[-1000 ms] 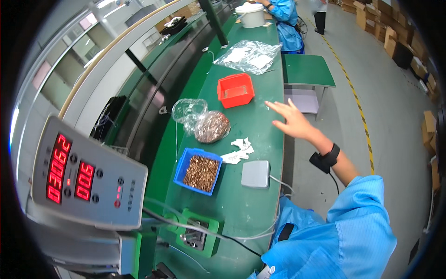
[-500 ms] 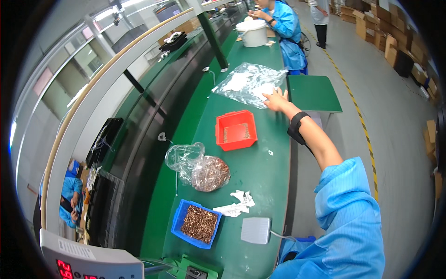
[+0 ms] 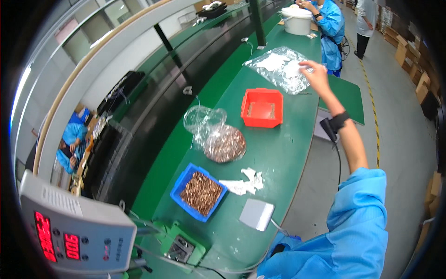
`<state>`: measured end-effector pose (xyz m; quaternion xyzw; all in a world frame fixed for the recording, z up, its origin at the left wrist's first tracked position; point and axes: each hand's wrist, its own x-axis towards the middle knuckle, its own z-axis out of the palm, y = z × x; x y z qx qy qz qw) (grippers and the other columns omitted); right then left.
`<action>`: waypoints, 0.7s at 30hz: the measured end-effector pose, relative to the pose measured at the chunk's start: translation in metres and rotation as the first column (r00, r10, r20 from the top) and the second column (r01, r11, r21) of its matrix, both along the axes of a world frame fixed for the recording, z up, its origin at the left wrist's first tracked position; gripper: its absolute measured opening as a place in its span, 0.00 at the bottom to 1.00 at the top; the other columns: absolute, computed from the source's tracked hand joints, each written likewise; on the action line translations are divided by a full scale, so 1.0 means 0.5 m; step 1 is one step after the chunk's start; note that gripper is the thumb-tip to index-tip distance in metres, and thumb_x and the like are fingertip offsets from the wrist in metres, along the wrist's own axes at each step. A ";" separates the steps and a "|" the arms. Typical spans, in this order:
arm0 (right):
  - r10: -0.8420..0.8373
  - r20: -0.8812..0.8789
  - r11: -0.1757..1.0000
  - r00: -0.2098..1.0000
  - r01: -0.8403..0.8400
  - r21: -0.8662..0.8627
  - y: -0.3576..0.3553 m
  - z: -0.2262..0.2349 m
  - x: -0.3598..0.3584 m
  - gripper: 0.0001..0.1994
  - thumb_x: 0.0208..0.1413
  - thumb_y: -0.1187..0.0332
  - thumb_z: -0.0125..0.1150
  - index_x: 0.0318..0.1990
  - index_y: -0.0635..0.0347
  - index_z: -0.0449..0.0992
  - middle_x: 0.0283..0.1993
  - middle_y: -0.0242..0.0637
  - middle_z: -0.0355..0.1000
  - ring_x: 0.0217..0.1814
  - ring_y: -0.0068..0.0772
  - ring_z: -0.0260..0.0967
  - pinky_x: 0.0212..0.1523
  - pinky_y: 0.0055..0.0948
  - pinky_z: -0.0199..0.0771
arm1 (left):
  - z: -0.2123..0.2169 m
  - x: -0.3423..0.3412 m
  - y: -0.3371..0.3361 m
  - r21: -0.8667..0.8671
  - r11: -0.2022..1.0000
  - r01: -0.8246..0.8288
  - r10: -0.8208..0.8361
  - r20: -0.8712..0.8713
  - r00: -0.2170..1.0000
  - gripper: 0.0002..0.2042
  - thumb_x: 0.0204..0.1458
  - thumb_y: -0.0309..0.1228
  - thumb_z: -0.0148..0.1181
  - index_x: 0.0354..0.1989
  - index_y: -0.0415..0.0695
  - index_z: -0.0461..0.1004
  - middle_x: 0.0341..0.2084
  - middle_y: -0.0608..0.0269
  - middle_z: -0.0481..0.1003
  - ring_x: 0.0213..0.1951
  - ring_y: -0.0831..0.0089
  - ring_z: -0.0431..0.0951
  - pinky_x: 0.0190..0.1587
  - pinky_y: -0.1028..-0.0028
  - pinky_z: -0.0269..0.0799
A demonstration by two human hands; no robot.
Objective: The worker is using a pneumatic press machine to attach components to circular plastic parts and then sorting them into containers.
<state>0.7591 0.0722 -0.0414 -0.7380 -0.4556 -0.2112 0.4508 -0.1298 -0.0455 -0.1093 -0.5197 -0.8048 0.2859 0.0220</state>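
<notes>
My right hand (image 3: 316,76) reaches far out over the near edge of a clear plastic bag (image 3: 260,63) with white pieces in it. Its fingers are a little bent and apart, and I make out nothing held between them. A black strap (image 3: 338,122) with a cord circles that wrist. Closer in stands a red bin (image 3: 262,122) with a few small parts on its bottom. A clear bag of copper-coloured parts (image 3: 225,143) lies beside it. Nearer still is a blue bin (image 3: 188,209) heaped with copper-coloured parts (image 3: 200,193). My left hand is out of the picture.
Crumpled white scraps (image 3: 251,182) and a grey pedal-like box (image 3: 257,214) lie on the green bench (image 3: 283,158). A display unit (image 3: 76,228) and a green fixture (image 3: 186,246) stand close by. A white bucket (image 3: 297,23) and a co-worker (image 3: 331,23) are farther off.
The view has swung so the bench appears shifted right and up, with more of the display unit in it. My right hand has lifted slightly off the bag, its fingers less spread.
</notes>
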 end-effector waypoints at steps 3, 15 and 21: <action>0.476 -0.337 0.870 0.812 -0.379 0.316 -0.081 0.101 -0.117 0.07 0.46 0.73 0.60 0.34 0.62 0.74 0.29 0.28 0.71 0.30 0.14 0.66 0.30 0.15 0.65 | -0.167 -0.194 -0.035 0.148 0.797 0.586 -0.384 -0.624 0.680 0.27 0.52 0.27 0.36 0.64 0.52 0.46 0.62 0.47 0.47 0.60 0.44 0.52 0.57 0.55 0.56; 0.481 -0.168 0.861 0.861 -0.500 -0.096 -0.173 -0.116 -0.492 0.04 0.47 0.78 0.56 0.32 0.65 0.73 0.31 0.39 0.72 0.30 0.32 0.71 0.32 0.25 0.70 | -0.079 -0.116 0.001 0.204 0.918 -0.341 0.196 0.515 0.835 0.31 0.54 0.58 0.30 0.65 0.65 0.32 0.66 0.64 0.28 0.66 0.58 0.29 0.61 0.48 0.31; 0.390 -0.312 0.892 0.866 -0.439 -0.104 -0.162 -0.176 -0.517 0.09 0.47 0.71 0.60 0.36 0.64 0.75 0.29 0.45 0.74 0.27 0.36 0.73 0.30 0.27 0.70 | -0.083 -0.131 -0.011 0.228 0.913 -0.339 0.188 0.502 0.844 0.32 0.54 0.59 0.29 0.65 0.66 0.32 0.66 0.65 0.28 0.66 0.58 0.29 0.61 0.48 0.30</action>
